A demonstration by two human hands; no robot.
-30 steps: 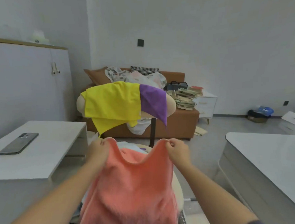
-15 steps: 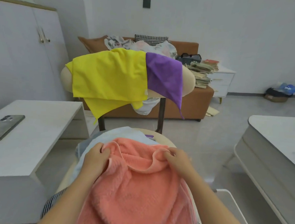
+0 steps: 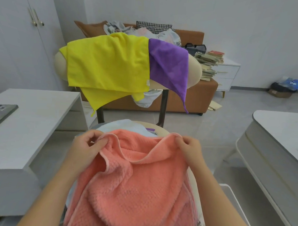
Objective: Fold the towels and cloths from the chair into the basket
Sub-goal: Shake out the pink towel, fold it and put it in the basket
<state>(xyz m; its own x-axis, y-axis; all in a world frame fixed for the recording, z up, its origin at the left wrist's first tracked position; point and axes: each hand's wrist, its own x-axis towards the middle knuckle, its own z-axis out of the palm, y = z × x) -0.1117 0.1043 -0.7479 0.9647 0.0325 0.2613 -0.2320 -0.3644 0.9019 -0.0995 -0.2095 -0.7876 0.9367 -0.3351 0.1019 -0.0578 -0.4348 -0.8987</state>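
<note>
Directly ahead, a coral towel [image 3: 133, 189] is held up by its two far corners above the seat of the chair [image 3: 195, 72]. Its left corner is pinched between the thumb and curled fingers of the left hand [image 3: 85, 149], and its right corner is gripped in the curled fingers of the right hand [image 3: 192, 149]. The far edge is stretched from left to right between the hands and sags in a fold at the middle. The long axis of the towel runs from that edge back toward the person, and the rest of the fabric hangs down between the forearms and out of view at the bottom. A pale blue cloth [image 3: 123, 127] is seen on the seat just beyond the held edge, partly covered by the towel. Across the padded back of the chair a yellow cloth [image 3: 109, 65] is draped on the left and a purple cloth [image 3: 170, 66] on the right, their edges overlapping and one purple corner pointing down. A phone [image 3: 1, 113] lies flat on the white table [image 3: 38, 121] to the left. Whether the mesh edge at the lower right belongs to the basket cannot be told.
</note>
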